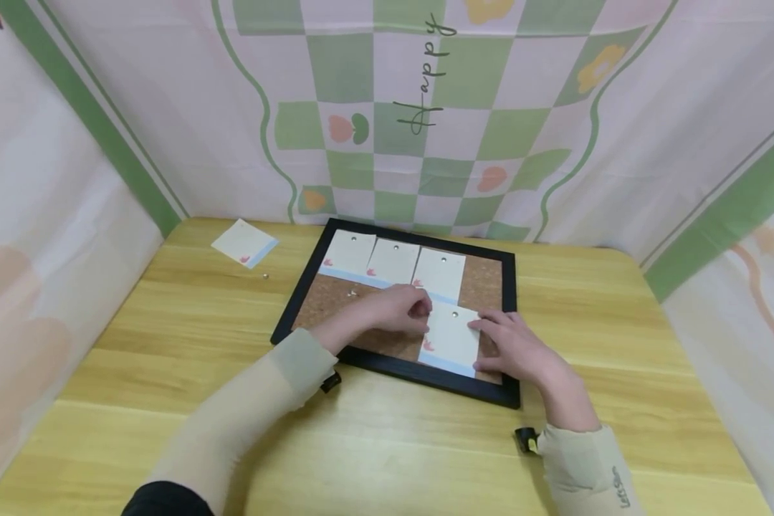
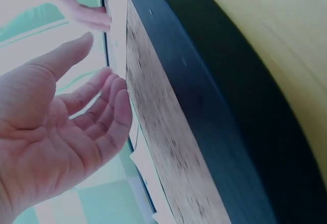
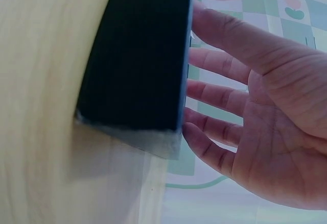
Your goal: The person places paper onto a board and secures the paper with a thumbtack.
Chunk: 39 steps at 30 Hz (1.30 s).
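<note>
A cork board in a black frame lies on the table. A white note card with a blue bottom strip and a pink print lies at its lower right, with a pushpin near its top. At the card's right side, my right hand rests with fingers spread, fingertips at the edge. My left hand is by the card's left edge, its fingers loosely bent. In the left wrist view the left palm holds nothing. In the right wrist view the right hand has its fingers extended over the frame's edge.
Three similar cards, among them the middle one, are pinned in a row along the board's top. Loose pins lie on the cork left of the left hand. Another card and a single pin lie on the table at left.
</note>
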### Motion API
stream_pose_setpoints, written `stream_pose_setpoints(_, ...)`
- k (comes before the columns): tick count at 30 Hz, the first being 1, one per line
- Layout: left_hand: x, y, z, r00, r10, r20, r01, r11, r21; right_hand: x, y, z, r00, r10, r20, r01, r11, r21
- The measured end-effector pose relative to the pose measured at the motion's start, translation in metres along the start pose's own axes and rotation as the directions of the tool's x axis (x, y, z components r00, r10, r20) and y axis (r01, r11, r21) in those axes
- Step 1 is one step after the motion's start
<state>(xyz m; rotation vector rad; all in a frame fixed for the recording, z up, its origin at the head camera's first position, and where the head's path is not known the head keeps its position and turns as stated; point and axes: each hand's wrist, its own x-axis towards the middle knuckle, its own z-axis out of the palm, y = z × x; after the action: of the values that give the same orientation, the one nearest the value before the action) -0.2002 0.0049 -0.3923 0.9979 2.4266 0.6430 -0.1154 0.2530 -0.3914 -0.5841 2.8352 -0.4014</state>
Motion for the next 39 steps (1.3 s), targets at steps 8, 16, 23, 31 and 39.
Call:
stream_pose_setpoints(8,-0.015,-0.024,-0.015,0.986,-0.038,-0.165,0.028,0.998,-0.062,0.000,0.002,0.001,0.999,-0.029,-0.026,0.029,1.000,-0.006)
stream_pose_setpoints(16,-0.036,-0.056,-0.042,0.917,-0.184,-0.353,0.135,0.978,-0.159,0.000,0.003,0.000,0.999,-0.031,-0.026,0.031,1.000,0.002)
stream_pose_setpoints(23,-0.057,-0.091,-0.058,0.839,-0.270,-0.472,0.217,0.962,-0.166,-0.002,0.005,0.001,0.998,-0.044,-0.037,0.044,0.999,-0.007)
stream_pose_setpoints(31,-0.095,-0.147,-0.073,0.749,-0.342,-0.568,0.291,0.939,-0.182,-0.001,0.005,0.002,0.999,-0.036,-0.037,0.036,0.999,-0.010)
stream_pose_setpoints(39,-0.131,-0.200,-0.080,0.579,-0.467,-0.668,0.423,0.873,-0.244,-0.001,0.005,0.001,0.998,-0.042,-0.038,0.041,0.999,-0.012)
